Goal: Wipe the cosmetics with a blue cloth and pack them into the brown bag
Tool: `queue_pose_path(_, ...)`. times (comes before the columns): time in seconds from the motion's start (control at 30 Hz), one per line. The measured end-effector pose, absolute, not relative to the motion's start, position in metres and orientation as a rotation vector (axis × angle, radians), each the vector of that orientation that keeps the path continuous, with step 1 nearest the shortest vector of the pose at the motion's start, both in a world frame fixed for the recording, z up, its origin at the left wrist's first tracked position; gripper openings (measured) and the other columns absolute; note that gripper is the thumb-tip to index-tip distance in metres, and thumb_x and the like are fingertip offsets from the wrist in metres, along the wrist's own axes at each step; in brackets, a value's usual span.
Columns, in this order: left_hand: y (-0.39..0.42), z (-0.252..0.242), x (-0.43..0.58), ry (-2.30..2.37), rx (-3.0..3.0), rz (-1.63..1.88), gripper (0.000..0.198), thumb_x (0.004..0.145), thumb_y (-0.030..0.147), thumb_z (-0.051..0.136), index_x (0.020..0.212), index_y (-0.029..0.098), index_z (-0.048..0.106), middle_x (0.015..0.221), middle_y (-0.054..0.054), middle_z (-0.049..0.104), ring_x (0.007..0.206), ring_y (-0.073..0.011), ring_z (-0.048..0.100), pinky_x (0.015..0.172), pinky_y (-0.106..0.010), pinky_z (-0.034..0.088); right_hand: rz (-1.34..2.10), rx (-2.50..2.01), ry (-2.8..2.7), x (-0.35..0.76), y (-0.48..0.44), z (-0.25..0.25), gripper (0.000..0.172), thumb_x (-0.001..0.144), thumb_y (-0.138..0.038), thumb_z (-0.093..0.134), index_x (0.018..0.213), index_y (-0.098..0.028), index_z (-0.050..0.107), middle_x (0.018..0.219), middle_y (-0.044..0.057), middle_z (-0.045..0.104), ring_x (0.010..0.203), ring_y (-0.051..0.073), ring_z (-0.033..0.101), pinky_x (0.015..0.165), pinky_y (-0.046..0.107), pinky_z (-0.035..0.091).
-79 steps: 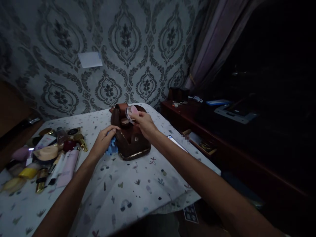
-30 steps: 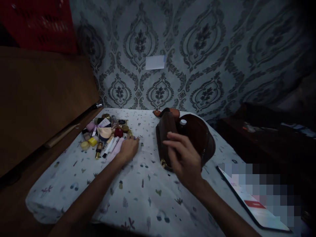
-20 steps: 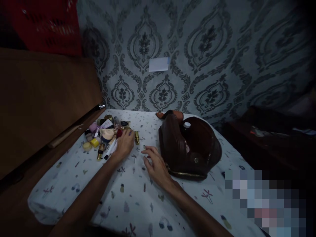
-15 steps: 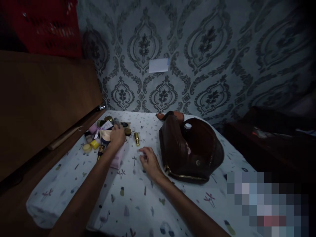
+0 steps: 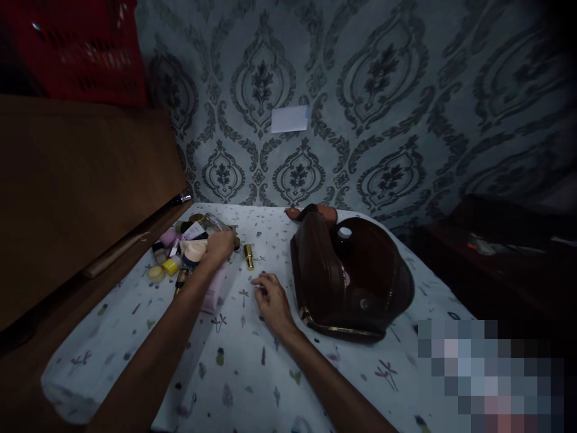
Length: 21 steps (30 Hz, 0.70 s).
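Note:
My left hand [image 5: 220, 245] is closed at the right side of a cosmetics pile, its fingers around a clear, tube-shaped item [image 5: 215, 221] that sticks out past the knuckles; its exact kind is too dim to tell. Under that wrist lies a pale pink tube or pouch [image 5: 215, 290]. A gold lipstick tube [image 5: 249, 257] lies between my two hands. My right hand [image 5: 273, 304] rests low over the cloth, fingers loosely bent and apart, with nothing visible in them. To its right a dark brown leather bag [image 5: 315, 270] gapes wide, a white-capped bottle [image 5: 345, 233] inside.
Yellow-lidded jars [image 5: 170, 266], a round cream compact [image 5: 195, 251] and other cosmetics crowd the left of the patterned cloth [image 5: 243, 361]. Behind the bag lies an orange-brown strap or case [image 5: 324, 213]. A wooden panel [image 5: 90, 168] borders the left, with a red basket [image 5: 90, 54] above.
My left hand has shifted slightly right, and the clear item in it has swung from near upright to a slant. My right hand stays almost in place.

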State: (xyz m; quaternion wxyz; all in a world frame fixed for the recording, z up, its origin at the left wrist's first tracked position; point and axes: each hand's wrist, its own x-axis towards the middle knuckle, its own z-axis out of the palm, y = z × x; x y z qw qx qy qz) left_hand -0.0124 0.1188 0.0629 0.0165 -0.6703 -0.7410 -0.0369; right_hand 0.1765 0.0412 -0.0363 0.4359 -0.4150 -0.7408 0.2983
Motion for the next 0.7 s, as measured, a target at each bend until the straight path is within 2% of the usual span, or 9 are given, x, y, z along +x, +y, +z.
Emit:
queue_pose_path(0.17,0.116,0.058,0.0,-2.148,-2.212,-0.149,0.031,0.09,0.015,0.048,0.108,0.021,0.073,0.12,-0.011,0.069,0.117,-0.025,0.062,0.094,-0.034,0.049,0.738,-1.018,-1.814,0.176,0.041,-0.039,0.024,0.082,-0.013,0.051,0.096,-0.02,0.07,0.108,0.01,0.062,0.101,0.024,0.063,0.078,0.035,0.053)
queue_pose_path(0.27,0.116,0.057,0.001,-2.162,-2.129,-0.214,0.034,0.095,0.021,0.045,0.122,0.023,0.065,0.128,-0.012,0.062,0.12,-0.0255,0.059,0.093,-0.035,0.049,0.734,-1.006,-1.811,0.176,0.041,-0.039,0.025,0.082,-0.013,0.05,0.095,-0.019,0.07,0.106,0.01,0.062,0.101,0.024,0.063,0.08,0.035,0.053)
queue_pose_path(0.37,0.125,0.059,-0.008,-2.271,-1.955,-0.248,0.042,0.097,0.03,0.042,0.137,0.019,0.052,0.133,-0.02,0.056,0.122,-0.0327,0.056,0.091,-0.041,0.051,0.745,-0.996,-1.819,0.177,0.04,-0.038,0.023,0.082,-0.013,0.051,0.095,-0.02,0.069,0.107,0.009,0.062,0.099,0.023,0.063,0.078,0.034,0.054)
queue_pose_path(0.43,0.135,0.061,-0.018,-2.344,-1.908,-0.218,0.046,0.097,0.038,0.045,0.137,0.018,0.052,0.129,-0.022,0.06,0.118,-0.0351,0.059,0.089,-0.043,0.051,0.752,-1.004,-1.821,0.177,0.04,-0.037,0.022,0.083,-0.015,0.051,0.095,-0.02,0.069,0.107,0.01,0.062,0.097,0.023,0.064,0.077,0.034,0.054)
queue_pose_path(0.53,0.15,0.063,-0.031,-2.403,-1.949,-0.148,0.044,0.094,0.045,0.05,0.131,0.023,0.06,0.12,-0.018,0.069,0.111,-0.0338,0.064,0.086,-0.04,0.052,0.748,-1.014,-1.824,0.177,0.04,-0.036,0.022,0.084,-0.015,0.049,0.094,-0.02,0.069,0.107,0.01,0.062,0.099,0.024,0.064,0.079,0.035,0.054)
queue_pose_path(0.63,0.158,0.062,-0.039,-2.405,-2.011,-0.109,0.042,0.095,0.041,0.049,0.131,0.023,0.062,0.121,-0.018,0.07,0.112,-0.0342,0.065,0.087,-0.041,0.051,0.745,-1.016,-1.834,0.177,0.041,-0.036,0.023,0.084,-0.015,0.049,0.093,-0.02,0.069,0.107,0.011,0.062,0.102,0.025,0.064,0.083,0.036,0.054)
queue_pose_path(0.7,0.159,0.061,-0.04,-2.376,-2.053,-0.102,0.043,0.096,0.034,0.046,0.135,0.023,0.06,0.126,-0.018,0.069,0.116,-0.0343,0.064,0.09,-0.042,0.05,0.751,-1.019,-1.835,0.176,0.042,-0.037,0.022,0.083,-0.015,0.05,0.094,-0.02,0.069,0.109,0.01,0.062,0.098,0.024,0.065,0.082,0.037,0.054)
